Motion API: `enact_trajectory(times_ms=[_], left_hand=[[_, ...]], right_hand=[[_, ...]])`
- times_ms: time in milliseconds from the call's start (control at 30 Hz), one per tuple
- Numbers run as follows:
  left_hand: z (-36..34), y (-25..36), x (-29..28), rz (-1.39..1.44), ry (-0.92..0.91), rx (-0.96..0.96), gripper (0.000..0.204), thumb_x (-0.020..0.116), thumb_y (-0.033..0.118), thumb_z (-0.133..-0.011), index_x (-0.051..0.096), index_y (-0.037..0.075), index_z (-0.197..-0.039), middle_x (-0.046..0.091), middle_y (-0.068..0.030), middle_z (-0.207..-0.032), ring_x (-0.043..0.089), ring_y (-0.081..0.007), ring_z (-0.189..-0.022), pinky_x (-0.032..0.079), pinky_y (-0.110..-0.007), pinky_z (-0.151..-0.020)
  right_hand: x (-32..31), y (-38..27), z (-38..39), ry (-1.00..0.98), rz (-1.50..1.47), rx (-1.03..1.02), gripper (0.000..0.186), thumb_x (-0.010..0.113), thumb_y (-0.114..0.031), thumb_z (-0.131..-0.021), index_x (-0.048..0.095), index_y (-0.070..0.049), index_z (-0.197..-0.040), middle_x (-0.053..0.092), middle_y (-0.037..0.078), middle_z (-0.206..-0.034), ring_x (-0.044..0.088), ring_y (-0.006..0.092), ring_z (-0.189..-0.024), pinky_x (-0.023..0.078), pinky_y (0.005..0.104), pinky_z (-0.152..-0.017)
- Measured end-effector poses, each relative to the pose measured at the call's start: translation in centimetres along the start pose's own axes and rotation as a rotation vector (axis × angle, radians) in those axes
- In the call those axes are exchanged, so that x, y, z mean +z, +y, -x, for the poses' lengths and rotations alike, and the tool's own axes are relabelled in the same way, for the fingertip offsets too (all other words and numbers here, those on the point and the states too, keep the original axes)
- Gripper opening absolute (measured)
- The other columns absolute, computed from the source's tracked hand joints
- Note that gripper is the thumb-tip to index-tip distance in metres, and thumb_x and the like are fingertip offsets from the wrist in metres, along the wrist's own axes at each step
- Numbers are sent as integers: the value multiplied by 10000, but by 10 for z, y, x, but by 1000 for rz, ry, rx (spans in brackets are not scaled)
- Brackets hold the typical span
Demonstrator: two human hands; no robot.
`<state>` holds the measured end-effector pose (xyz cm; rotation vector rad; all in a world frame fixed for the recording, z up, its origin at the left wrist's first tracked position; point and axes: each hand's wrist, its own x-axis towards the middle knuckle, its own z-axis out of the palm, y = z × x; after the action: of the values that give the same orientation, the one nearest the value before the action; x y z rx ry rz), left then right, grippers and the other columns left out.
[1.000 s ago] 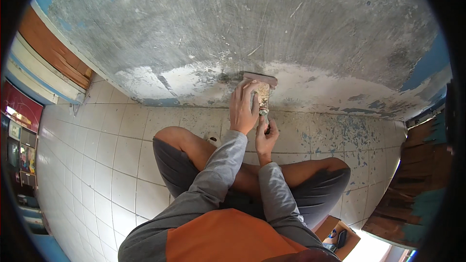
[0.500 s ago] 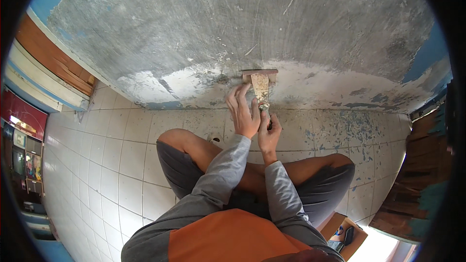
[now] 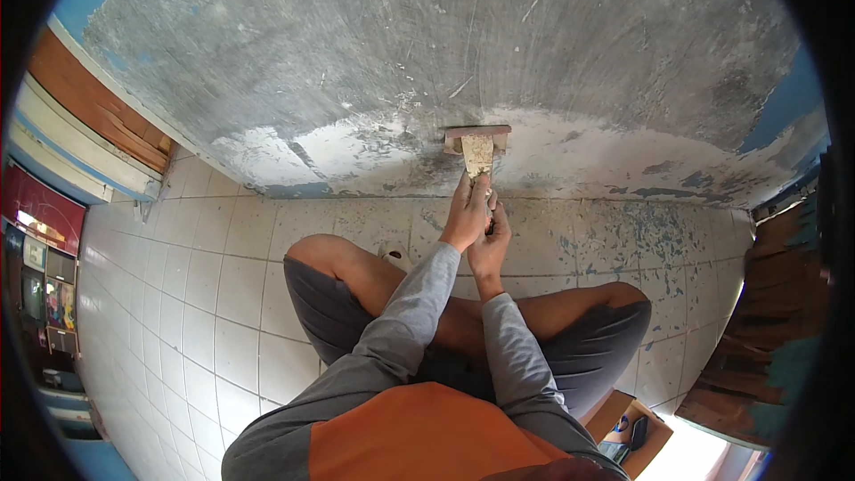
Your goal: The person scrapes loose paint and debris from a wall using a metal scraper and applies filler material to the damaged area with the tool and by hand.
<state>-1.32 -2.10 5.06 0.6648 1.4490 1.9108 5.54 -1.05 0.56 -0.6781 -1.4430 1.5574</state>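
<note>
A wall scraper [image 3: 478, 150] with a broad flat head and a worn, pale-flecked neck points away from me, its head against the low part of the wall [image 3: 427, 44]. My right hand [image 3: 490, 248] is closed round the dark handle end. Just ahead of it, my left hand [image 3: 464, 216] grips the scraper where neck meets handle, its fingers wrapped and partly hiding the shaft. Bare grey plaster shows above the head, with patchy white coating to both sides and blue paint remnants along the bottom.
White floor tiles [image 3: 205, 303] spread under my crossed legs. Blue paint flakes [image 3: 655, 236] litter them at right. An open cardboard box [image 3: 655, 441] with small items stands behind my right knee. Weathered wood [image 3: 757, 330] borders the right; a cabinet [image 3: 53, 276] stands far left.
My left hand has gone from spread open beside the scraper to closed round its neck. The scraper's head stays at nearly the same spot on the wall.
</note>
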Motion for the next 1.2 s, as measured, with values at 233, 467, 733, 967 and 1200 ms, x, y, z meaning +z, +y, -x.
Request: enact_trajectory(times_ms=[233,467,733,967,1200], left_hand=[[-5,2,0,78,3,-21,157,399,204,-997,454,62,-1040,426,17,-742,390,-46,-579,315,-202,-403],[-7,19,6,50,6,-23,185,402,246,-996,460,70,-996,438,11,-688,369,-35,-550,320,-200,-423],[-27,54,24,132,-58,171,227,432,271,-988,464,47,-999,475,-5,-753,384,-33,-508,327,-198,-423],[-30,17,25,120,28,142,229,424,266,-996,479,43,-991,494,-11,-703,412,-56,-515,344,-217,-429],[-26,-6,18,-366,401,467,216,513,237,-955,503,27,-1004,603,-66,-776,564,-138,-692,452,-301,-614]], right_hand=[[11,-6,-4,-3,-53,-63,300,590,-20,-846,537,52,-1133,573,47,-1038,515,94,-899,444,233,-755],[10,-12,-11,9,-27,-47,275,596,-11,-834,546,43,-1099,569,43,-1030,499,86,-896,441,236,-750],[8,-57,-41,13,123,-119,333,584,-54,-862,553,47,-1178,639,86,-1016,553,110,-913,460,254,-790],[-5,-23,-42,7,111,-155,407,570,-53,-874,516,46,-1265,640,124,-1083,551,105,-925,471,262,-785],[-7,-7,-29,57,149,-90,219,584,-77,-880,582,33,-1069,611,50,-796,498,57,-694,419,224,-596]])
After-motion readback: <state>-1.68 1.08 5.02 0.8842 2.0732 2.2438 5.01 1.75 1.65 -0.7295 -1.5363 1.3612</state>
